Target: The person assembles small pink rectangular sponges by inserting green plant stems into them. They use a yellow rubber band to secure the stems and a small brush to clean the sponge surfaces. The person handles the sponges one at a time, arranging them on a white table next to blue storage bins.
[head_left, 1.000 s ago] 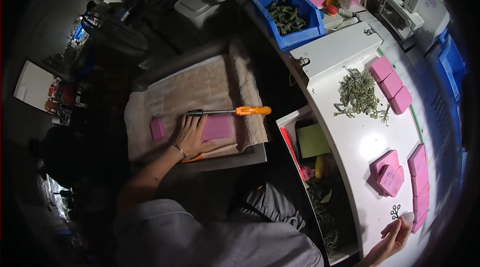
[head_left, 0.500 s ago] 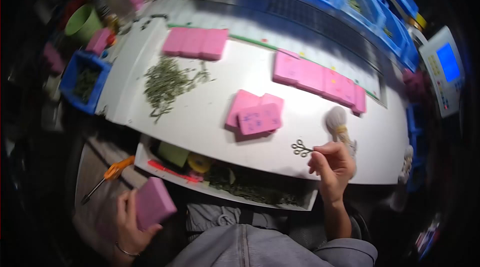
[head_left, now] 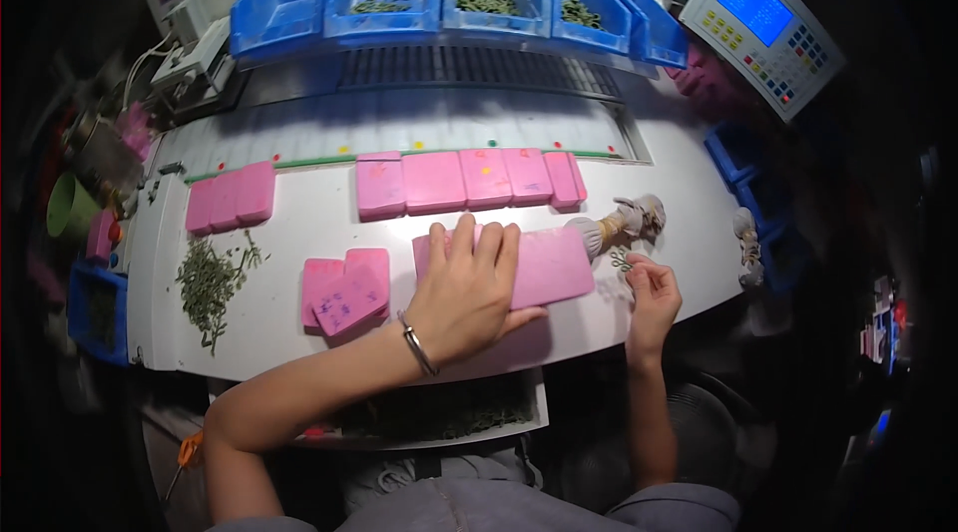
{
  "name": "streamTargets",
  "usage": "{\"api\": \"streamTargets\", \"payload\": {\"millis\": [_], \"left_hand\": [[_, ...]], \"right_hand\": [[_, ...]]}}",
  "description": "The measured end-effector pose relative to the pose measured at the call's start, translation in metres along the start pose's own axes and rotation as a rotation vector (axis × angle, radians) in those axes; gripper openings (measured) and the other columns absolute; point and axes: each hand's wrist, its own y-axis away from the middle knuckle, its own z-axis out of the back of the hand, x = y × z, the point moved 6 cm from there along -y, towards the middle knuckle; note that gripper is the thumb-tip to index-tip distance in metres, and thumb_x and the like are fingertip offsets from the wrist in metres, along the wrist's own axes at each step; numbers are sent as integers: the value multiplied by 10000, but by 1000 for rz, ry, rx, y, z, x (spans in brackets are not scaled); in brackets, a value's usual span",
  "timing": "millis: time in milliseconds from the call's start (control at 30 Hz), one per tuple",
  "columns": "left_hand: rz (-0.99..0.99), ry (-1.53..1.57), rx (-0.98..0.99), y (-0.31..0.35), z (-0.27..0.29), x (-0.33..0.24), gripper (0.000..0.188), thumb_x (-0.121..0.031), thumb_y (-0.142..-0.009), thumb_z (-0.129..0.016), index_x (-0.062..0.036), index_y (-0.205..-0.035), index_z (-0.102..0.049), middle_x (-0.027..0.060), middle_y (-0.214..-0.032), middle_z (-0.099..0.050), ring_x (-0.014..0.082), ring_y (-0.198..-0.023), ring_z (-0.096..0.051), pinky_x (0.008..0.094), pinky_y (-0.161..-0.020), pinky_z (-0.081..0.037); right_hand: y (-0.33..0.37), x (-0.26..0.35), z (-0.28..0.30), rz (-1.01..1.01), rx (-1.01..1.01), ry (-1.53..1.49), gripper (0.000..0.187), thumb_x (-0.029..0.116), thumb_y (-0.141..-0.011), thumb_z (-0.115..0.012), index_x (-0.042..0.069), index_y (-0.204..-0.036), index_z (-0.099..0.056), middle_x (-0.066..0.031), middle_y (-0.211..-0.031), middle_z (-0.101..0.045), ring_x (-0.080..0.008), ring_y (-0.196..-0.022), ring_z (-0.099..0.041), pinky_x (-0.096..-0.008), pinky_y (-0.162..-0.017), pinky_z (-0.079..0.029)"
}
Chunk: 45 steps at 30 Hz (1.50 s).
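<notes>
Within the left hand (head_left: pixel 467 287) is a pink block (head_left: pixel 555 268).

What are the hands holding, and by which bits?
The left hand holds a pink block by its left part, fingers spread over it. The right hand pinches a small green branching piece by its lower end.

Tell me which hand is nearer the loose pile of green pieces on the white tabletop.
Left. The left hand, holding a pink block, is right of the pile; the right hand, pinching a green branched piece, is farther right.
</notes>
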Motion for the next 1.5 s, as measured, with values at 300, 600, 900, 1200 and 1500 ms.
{"api": "streamTargets", "payload": {"millis": [300,600,900,1200,1500], "left_hand": [[89,-111,192,-8,-58,27,816,-471,-743,-644,43,-1303,-348,184,-1182,-433,367,-1094,-382,543,-920,-281],[-47,-25,19,0,-35,26,572,-249,-816,-598,-15,-1304,-413,179,-1260,-417,386,-1184,-358,517,-1003,-278],[435,1416,-62,62,29,-6,274,81,-814,-553,49,-1084,-579,111,-1021,-577,164,-945,-575,266,-810,-475],[560,1592,-200,91,29,8,263,120,-768,-633,75,-1022,-583,129,-995,-576,150,-882,-598,244,-771,-491],[704,1679,-186,96,28,12,294,105,-773,-638,86,-1056,-558,120,-971,-587,150,-904,-600,248,-798,-501]], "right_hand": [[27,41,-25,-57,154,-139,59,10,-869,-570,-28,-885,-528,-88,-745,-605,-119,-621,-578,-229,-581,-487],[63,93,-90,-95,415,-231,72,16,-864,-590,-38,-910,-578,-61,-708,-609,-85,-591,-557,-189,-528,-429],[103,129,-103,300,485,-95,181,-41,-758,-688,-46,-920,-608,-135,-704,-637,-164,-580,-628,-238,-517,-490],[112,132,-124,379,591,-31,208,-74,-705,-712,-58,-890,-618,-126,-686,-632,-188,-541,-617,-247,-477,-484],[114,129,-132,435,612,17,221,-69,-702,-712,-46,-896,-610,-124,-678,-636,-200,-539,-624,-258,-471,-488]]}}
